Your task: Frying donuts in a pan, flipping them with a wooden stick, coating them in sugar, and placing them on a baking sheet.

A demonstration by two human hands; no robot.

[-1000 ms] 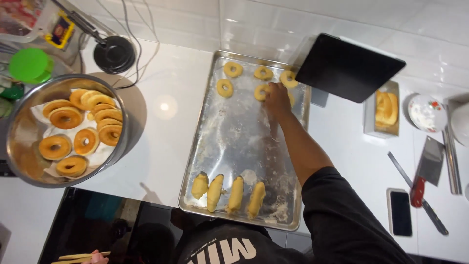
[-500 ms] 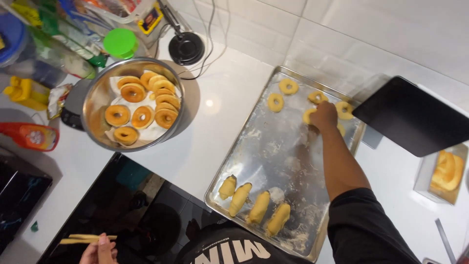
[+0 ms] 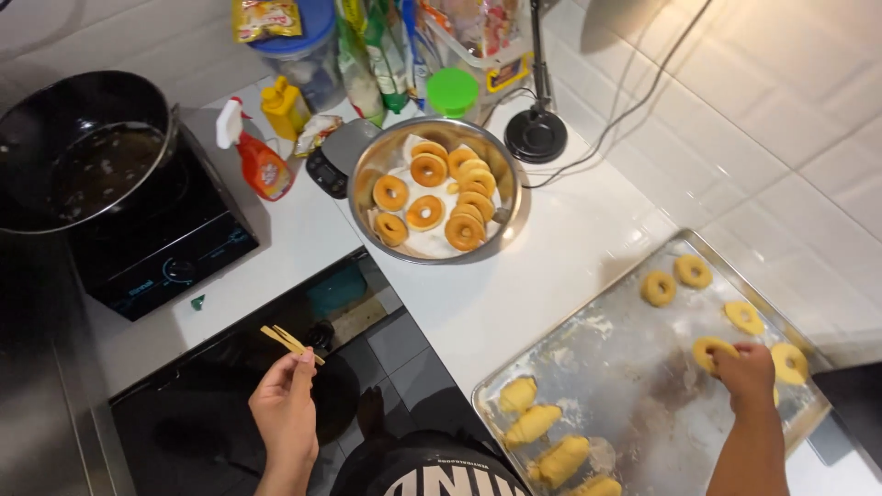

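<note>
My right hand point(image 3: 746, 375) rests on the floured metal baking tray point(image 3: 625, 363) at the right, fingers closed on a raw ring of dough point(image 3: 709, 349). Other raw rings point(image 3: 658, 287) lie around it at the tray's far end, and several rolled dough pieces point(image 3: 533, 424) lie at the near end. My left hand point(image 3: 287, 409) is low at the left, shut on a pair of wooden chopsticks point(image 3: 289, 343). A steel bowl point(image 3: 436, 191) lined with paper holds several fried doughnuts.
A black wok with dark oil point(image 3: 83, 156) sits on a black induction hob point(image 3: 161, 248) at the far left. An orange spray bottle point(image 3: 257, 156), yellow bottle, jars and packets crowd the back. A black lamp base point(image 3: 537, 135) with cable stands beside the bowl.
The view has swung left, bringing the wok and hob into sight. My right hand stays on the same dough ring. My left hand with the chopsticks has risen into view.
</note>
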